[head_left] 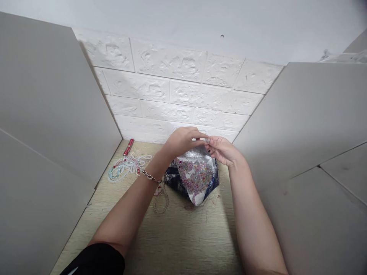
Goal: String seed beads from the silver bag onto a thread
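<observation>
Above a heap of loose beads [195, 177], my left hand [183, 140] and my right hand [225, 149] meet at the fingertips. Both are closed in a pinch around a tiny pale thing [207, 141], too small to name. The beads are mostly pink and clear, with some red and yellow ones. They lie in an open bag [197, 199] with a silvery inside and a dark blue patterned outside. My hands hide part of the bag's far edge. A chain bracelet [149, 176] circles my left wrist.
Bead strands [122, 170] in white, pale blue and pink lie at the left, beside a red cylinder [129, 147]. A looped strand [161, 202] rests near my left forearm. Grey panels [51, 114] flank the wooden table [177, 236], with a white brick-patterned wall [172, 91] behind.
</observation>
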Demonstrator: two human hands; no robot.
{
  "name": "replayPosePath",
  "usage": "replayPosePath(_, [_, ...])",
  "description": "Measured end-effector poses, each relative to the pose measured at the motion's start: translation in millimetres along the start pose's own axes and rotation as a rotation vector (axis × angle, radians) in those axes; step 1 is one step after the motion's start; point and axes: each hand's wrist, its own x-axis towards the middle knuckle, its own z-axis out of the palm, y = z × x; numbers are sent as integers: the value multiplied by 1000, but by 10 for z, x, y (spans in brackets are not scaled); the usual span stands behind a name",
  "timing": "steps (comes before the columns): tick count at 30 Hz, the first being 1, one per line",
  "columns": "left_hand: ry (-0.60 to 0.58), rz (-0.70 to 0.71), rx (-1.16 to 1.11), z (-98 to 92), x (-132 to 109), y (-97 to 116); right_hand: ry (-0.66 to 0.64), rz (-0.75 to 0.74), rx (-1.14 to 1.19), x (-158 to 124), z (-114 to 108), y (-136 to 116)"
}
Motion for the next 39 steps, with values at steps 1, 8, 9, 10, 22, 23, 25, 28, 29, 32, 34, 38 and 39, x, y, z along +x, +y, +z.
replayPosePath(1, [4, 2, -6, -1, -1, -2, 1, 1, 5, 4, 1, 1])
replayPosePath(8, [-6, -14, 20, 9, -18, -48, 8, -13, 57, 16, 6, -1])
replayPosePath(9, [-8, -16, 28, 11, -20, -51, 13, -14, 65, 18, 7, 1])
replayPosePath(10, [-10, -16, 35, 13, -21, -51, 16, -14, 70, 20, 9, 2])
replayPosePath(22, [-76, -46, 99, 16, -9, -19, 1, -43, 57, 42, 42, 26])
replayPosePath(23, [-80, -46, 105, 18, -9, -21, -3, -48, 60, 44, 43, 32])
replayPosePath(25, [-82, -46, 117, 19, -10, -19, -9, -51, 66, 47, 44, 42])
replayPosePath(28, [-73, -46, 128, 15, -13, -9, -12, -40, 60, 50, 41, 50])
replayPosePath(29, [-71, -48, 131, 14, -15, -6, -11, -39, 53, 50, 38, 52])
replayPosePath(32, [-64, -48, 134, 20, -22, -6, -4, -50, 41, 50, 25, 59])
replayPosePath(34, [-49, -45, 130, 29, -28, -13, 4, -61, 40, 49, 16, 64])
replayPosePath(38, [-16, -44, 121, 37, -33, -19, 19, -78, 43, 57, 10, 71])
replayPosePath(39, [-17, -41, 121, 34, -32, -16, 16, -77, 52, 62, 11, 74])
